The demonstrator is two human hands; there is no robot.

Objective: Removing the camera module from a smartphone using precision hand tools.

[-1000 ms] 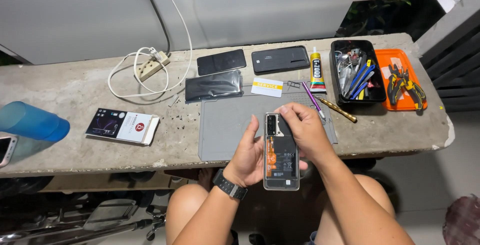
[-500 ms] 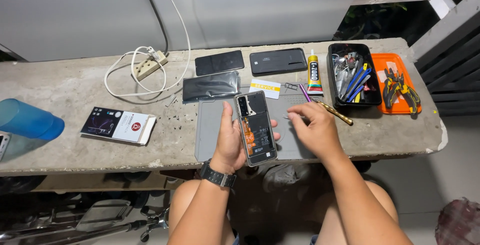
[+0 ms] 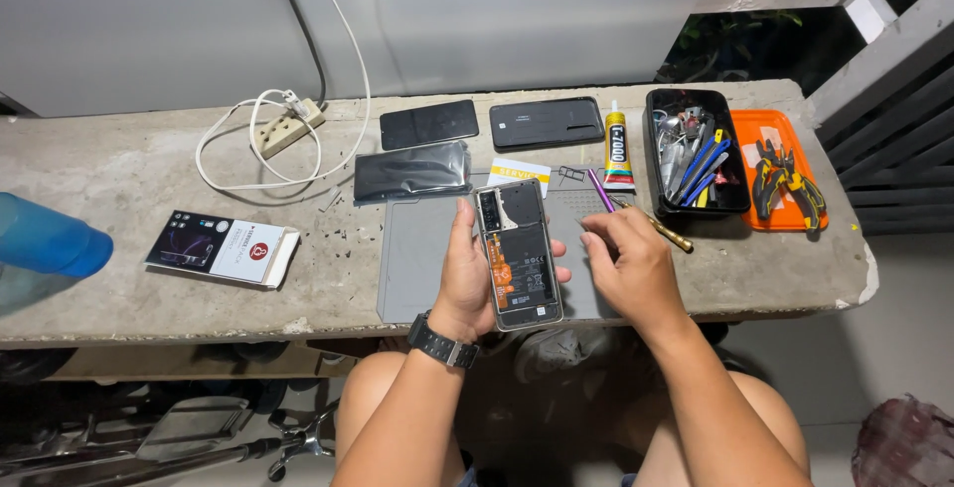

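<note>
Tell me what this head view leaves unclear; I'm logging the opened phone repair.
- Opened phone: its left edge is covered by the left hand; its inner parts are too small to identify.
- Right hand: curled fingers hide anything pinched.
- Black tray: its tools overlap.
- Blue object: cut off by the left edge.

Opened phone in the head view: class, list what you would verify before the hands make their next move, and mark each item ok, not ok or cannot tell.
1. Opened phone gripped by left hand: ok.
2. Right hand free of the phone: ok; whether it holds something small: cannot tell.
3. Grey mat lies under the phone: ok.
4. Brass-tipped tool close to the right hand: ok.
5. Glue tube capped: cannot tell.
6. Loose screws accounted for: cannot tell.
</note>
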